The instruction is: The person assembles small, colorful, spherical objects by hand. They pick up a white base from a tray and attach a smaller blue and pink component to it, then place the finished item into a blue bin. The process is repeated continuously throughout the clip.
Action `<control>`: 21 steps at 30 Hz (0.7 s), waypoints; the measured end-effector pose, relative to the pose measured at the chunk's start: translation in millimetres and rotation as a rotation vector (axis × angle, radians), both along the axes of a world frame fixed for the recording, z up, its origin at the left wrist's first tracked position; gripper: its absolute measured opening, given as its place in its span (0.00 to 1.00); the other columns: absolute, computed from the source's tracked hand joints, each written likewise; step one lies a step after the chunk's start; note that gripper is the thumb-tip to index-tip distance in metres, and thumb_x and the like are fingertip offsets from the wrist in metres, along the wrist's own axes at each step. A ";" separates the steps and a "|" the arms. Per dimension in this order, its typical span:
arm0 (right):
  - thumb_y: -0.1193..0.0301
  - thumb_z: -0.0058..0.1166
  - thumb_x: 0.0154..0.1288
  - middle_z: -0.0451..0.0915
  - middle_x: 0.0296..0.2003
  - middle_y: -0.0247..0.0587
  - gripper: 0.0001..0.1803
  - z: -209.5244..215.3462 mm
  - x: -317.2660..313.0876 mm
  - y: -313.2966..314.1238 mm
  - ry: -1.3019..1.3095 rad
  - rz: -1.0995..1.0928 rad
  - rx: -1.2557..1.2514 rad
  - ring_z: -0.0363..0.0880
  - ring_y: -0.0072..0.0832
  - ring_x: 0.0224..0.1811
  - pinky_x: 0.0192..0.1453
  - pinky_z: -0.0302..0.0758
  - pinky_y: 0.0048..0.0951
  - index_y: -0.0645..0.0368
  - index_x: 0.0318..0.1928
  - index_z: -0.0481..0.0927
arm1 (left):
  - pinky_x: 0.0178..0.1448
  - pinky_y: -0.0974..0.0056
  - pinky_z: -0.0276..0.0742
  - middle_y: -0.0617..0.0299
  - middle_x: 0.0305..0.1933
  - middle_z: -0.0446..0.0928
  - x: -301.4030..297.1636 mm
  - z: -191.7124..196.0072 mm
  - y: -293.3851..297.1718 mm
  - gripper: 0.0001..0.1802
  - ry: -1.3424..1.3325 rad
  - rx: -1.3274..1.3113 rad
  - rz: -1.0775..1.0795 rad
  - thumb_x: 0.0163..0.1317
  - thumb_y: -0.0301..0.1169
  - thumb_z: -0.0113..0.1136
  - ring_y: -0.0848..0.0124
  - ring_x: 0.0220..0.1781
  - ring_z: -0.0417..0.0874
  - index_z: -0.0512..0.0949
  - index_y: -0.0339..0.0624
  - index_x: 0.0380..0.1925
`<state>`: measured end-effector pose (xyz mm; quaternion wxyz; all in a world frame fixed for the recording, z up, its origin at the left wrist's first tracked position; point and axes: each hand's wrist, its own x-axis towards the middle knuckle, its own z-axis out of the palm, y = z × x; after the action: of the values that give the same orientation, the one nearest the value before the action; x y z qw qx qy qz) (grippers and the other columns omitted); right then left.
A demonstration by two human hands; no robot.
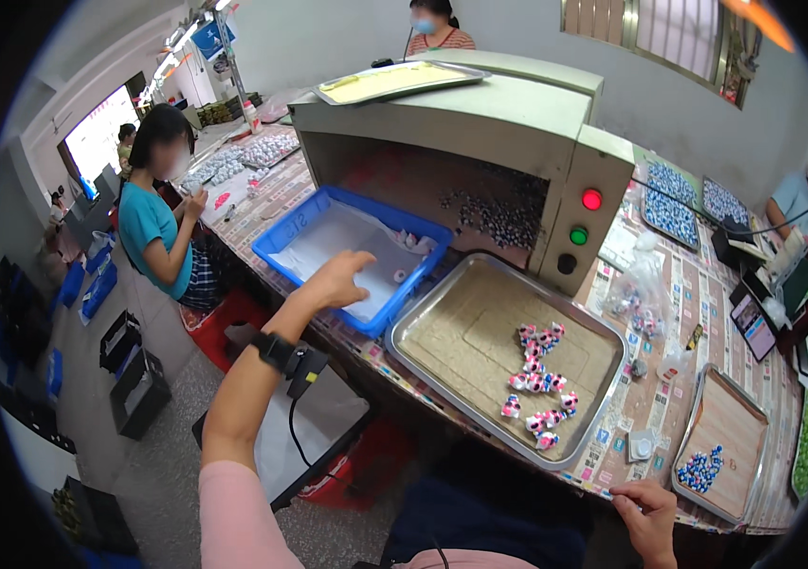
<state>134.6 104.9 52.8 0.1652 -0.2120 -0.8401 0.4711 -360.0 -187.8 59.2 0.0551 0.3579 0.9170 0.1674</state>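
From the wearer's head, the fisheye camera is looking down and ahead over the left hand (339, 281) and the right hand (648, 517); it is viewing both from near above; the beige tunnel machine (442, 116) is standing farther off, beyond and between them; a white wall (517, 30) is rising behind it.

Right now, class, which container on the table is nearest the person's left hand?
The blue, white-lined plastic bin: the left hand is over it. The neighbouring metal tray, with pink-and-white figures on it, lies farther right.
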 end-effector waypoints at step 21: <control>0.79 0.57 0.62 0.82 0.35 0.37 0.08 32.5 -31.6 -19.2 -0.151 -0.029 0.006 0.77 0.21 0.35 0.39 0.72 0.21 0.65 0.42 0.83 | 0.64 0.54 0.68 0.40 0.63 0.62 -63.9 -59.9 88.2 0.35 -0.119 0.158 -0.486 0.56 0.37 0.61 0.46 0.63 0.68 0.63 0.38 0.63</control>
<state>103.1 85.7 85.3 0.1087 -0.2586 -0.8485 0.4488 -423.9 -99.6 -0.7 0.1194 0.5605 0.7832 0.2413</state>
